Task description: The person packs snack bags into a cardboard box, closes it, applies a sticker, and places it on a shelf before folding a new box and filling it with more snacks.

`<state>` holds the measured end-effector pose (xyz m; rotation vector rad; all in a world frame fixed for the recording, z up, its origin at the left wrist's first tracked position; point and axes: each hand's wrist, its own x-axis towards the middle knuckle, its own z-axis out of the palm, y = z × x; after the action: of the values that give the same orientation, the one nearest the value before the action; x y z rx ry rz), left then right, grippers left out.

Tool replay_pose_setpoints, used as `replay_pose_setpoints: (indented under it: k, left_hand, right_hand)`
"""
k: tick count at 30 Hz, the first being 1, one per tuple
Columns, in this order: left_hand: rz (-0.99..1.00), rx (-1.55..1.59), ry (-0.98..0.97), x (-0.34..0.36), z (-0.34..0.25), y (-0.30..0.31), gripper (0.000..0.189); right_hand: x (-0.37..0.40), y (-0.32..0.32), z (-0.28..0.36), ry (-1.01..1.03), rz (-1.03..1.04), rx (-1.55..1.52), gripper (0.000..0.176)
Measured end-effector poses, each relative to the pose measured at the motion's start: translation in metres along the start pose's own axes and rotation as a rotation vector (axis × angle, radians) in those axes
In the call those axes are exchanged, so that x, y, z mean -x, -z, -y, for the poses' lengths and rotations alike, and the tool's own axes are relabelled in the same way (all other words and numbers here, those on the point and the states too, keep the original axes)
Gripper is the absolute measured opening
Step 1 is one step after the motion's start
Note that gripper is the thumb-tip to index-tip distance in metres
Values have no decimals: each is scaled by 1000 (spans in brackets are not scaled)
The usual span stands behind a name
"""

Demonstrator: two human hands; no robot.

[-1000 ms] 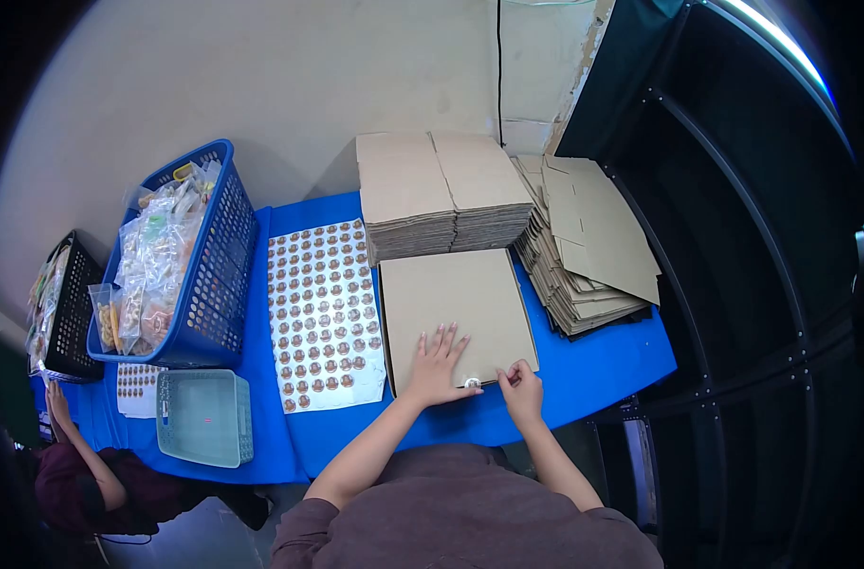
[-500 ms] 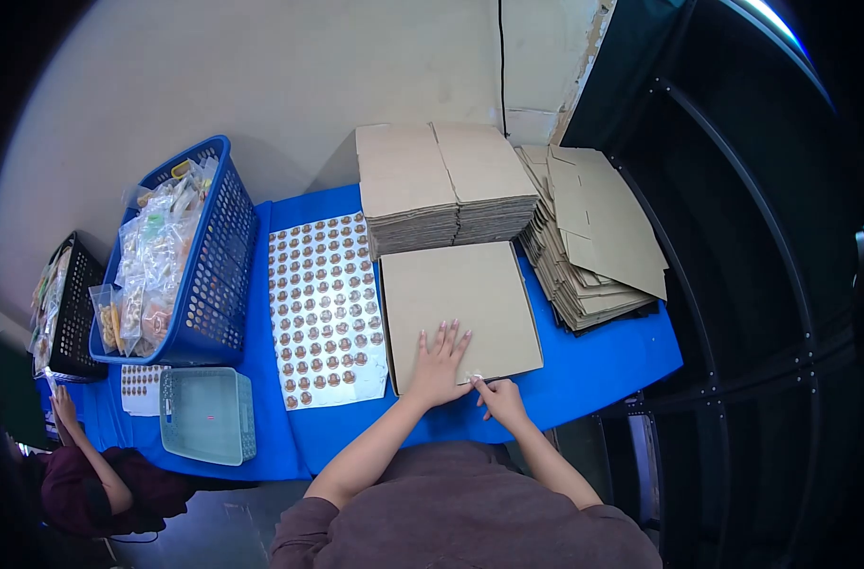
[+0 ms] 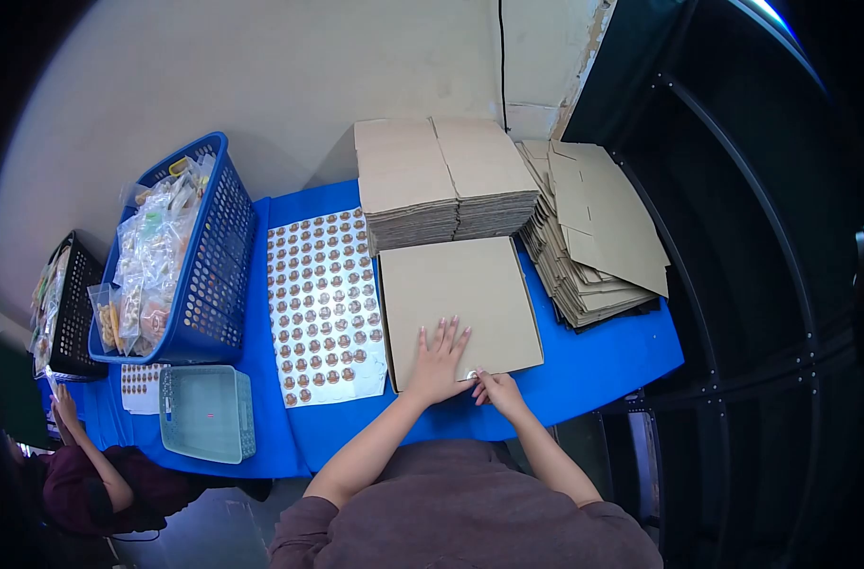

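A closed, flat brown cardboard box lies in front of me. My left hand rests flat on its lid near the front edge, fingers spread. At that same edge, just right of my left thumb, my right hand is closed, with its thumb and forefinger pressed at the box rim. A small shiny whitish spot, perhaps a sticker, shows at those fingertips; its kind is too small to make out. Left of the box lies a white sheet of round brown stickers.
Behind the box rises a stack of folded cardboard, with more flat cardboard to its right. Leftward stand a blue basket of packets, a pale green tray and a black basket. Another person's hand is at far left.
My right hand's fingers have drawn in slightly at the front edge of the box. The left hand stays flat on the lid.
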<state>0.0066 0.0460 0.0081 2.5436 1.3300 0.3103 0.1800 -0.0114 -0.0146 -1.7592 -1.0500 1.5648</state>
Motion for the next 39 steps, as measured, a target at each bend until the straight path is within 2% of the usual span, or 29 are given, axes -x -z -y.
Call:
replay_pose_setpoints:
  k: [1,5,7,22,26,29,31,39]
  left_hand:
    - [0,2,0,0,0,0,96]
    - [43,-46,-4,0,2,1,98]
    - [46,-39,-6,0,2,1,99]
    - [-13,-2,-5,0,3,-5,96]
    - [-34,3,-7,2,2,-5,96]
    - [-11,-7,-5,1,2,-3,98]
    - [22,-22,4,1,2,-2,100]
    - [24,18,-14,1,3,1,101]
  right_hand:
    - [3,-1,5,8,-38,88,56]
    - [0,-5,2,15,-7,118,56]
    - [-1,-5,2,-36,16,-8,53]
    - [-7,14,-5,-26,237,-133,46]
    - [-3,15,-1,-20,240,-79,47]
    - [1,7,-1,62,120,26,51]
    - [5,2,3,72,-40,340,57]
    - [-13,2,-12,55,47,184,57]
